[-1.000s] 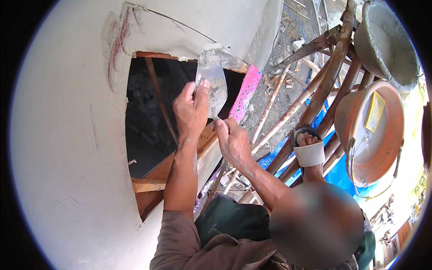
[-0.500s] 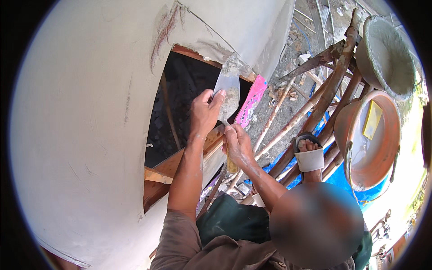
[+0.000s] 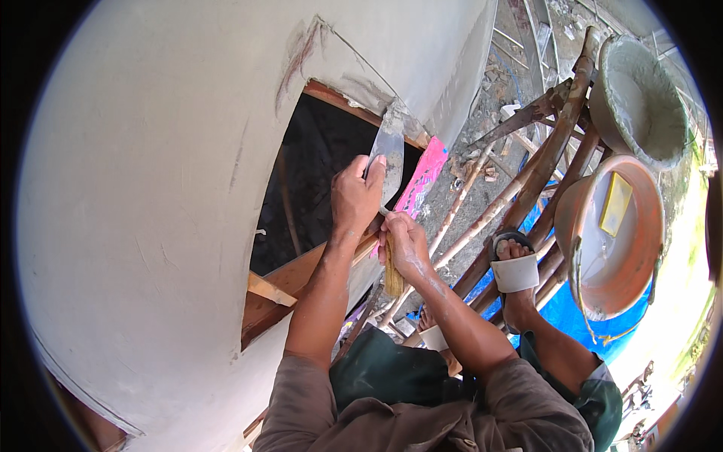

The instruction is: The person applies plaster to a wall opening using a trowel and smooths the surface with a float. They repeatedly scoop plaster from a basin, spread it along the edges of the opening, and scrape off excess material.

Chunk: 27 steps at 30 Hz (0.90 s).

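A wide putty knife (image 3: pixel 392 143) with a plaster-smeared metal blade and a wooden handle is between both my hands. My right hand (image 3: pixel 407 245) is wrapped round the handle, just below the blade. Higher up, my left hand (image 3: pixel 357 197) pinches the left edge of the blade, its thumb lying on the face. The blade's far end rests at the upper right edge of a dark rectangular opening (image 3: pixel 316 173) in the pale plastered wall (image 3: pixel 151 211). A bright pink strip (image 3: pixel 423 175) runs along the opening's right side, beside the blade.
Wooden framing (image 3: pixel 301 280) borders the opening. On the right, bamboo poles (image 3: pixel 559 143) support my sandalled foot (image 3: pixel 513 248). A grey bucket (image 3: pixel 608 102) and an orange bucket (image 3: pixel 654 226) holding whitish liquid and a yellow block (image 3: pixel 616 203) stand beyond. Blue tarp (image 3: pixel 561 300) and rubble lie below.
The view has shifted slightly, so the wall opening appears a little farther right and lower. Both hands keep their hold on the putty knife. My right upper arm and leg now show where a blurred patch was.
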Tool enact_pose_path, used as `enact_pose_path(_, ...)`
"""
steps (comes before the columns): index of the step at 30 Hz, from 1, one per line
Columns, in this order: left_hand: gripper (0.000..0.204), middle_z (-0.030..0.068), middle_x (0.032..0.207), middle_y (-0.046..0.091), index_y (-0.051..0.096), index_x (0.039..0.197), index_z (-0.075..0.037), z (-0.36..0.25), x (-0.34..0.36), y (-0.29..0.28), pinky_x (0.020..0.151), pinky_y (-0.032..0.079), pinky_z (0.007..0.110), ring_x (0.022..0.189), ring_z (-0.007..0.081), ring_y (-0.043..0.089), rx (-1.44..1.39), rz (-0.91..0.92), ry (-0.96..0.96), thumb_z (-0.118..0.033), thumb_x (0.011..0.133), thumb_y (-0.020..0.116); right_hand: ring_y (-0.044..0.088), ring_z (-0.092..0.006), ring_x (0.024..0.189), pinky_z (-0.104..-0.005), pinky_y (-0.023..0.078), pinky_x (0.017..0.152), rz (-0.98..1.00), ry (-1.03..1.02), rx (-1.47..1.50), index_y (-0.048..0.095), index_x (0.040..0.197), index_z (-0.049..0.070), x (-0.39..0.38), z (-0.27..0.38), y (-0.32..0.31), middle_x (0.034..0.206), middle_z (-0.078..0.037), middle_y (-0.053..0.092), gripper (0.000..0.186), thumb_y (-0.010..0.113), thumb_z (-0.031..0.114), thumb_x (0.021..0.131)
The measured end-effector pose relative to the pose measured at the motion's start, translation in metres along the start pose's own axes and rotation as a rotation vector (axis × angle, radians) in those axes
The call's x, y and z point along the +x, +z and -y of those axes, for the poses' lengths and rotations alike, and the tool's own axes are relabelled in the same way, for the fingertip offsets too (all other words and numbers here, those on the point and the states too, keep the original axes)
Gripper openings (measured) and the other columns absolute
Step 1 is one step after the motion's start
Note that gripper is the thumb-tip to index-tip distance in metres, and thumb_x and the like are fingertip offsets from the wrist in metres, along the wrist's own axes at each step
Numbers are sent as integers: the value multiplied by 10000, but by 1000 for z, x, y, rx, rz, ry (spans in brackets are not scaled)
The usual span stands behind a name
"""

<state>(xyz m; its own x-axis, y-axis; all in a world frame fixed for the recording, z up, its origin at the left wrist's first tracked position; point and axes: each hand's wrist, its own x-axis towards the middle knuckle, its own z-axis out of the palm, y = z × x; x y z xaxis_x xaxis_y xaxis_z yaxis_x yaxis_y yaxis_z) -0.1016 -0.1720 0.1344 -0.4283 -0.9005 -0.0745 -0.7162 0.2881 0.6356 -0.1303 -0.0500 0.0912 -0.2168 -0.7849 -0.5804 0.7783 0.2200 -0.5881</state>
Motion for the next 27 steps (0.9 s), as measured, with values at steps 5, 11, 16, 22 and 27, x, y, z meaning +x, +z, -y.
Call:
enact_pose_path(5,328,244,693,576,549,763,18,10,10,14,621,434,478,669,450,563,59,-44,57,-267,921,586,502,-155,446,-288,407,412,0,-15,-28,500,823,22,16,0,-9,626,-60,508,306,466,288,970)
enact_pose_path(11,317,221,660,562,537,737,15,0,6,5,581,429,460,611,432,539,-6,-129,62,-239,918,599,508,-136,455,-285,406,419,9,-36,-139,512,831,13,8,12,-1,609,-40,506,325,462,299,979)
enact_pose_path(16,304,200,647,563,541,738,19,-8,3,-5,555,426,427,561,377,531,-42,-196,108,-214,920,611,505,-119,459,-283,409,432,6,-74,-154,521,833,14,0,21,9,595,-28,497,325,468,291,992)
enact_pose_path(22,284,121,614,526,552,757,20,-30,-2,-37,531,406,341,543,153,448,-169,-294,150,-193,929,627,531,-121,486,-311,419,462,33,-186,-343,540,882,-13,-17,41,27,610,-53,520,323,486,284,999)
enact_pose_path(27,284,31,644,571,579,763,11,-46,-10,-46,552,422,291,608,83,463,-292,-420,78,-212,919,660,542,-111,524,-314,433,480,59,-395,-493,552,909,-13,-26,54,29,623,-48,528,310,494,278,1001)
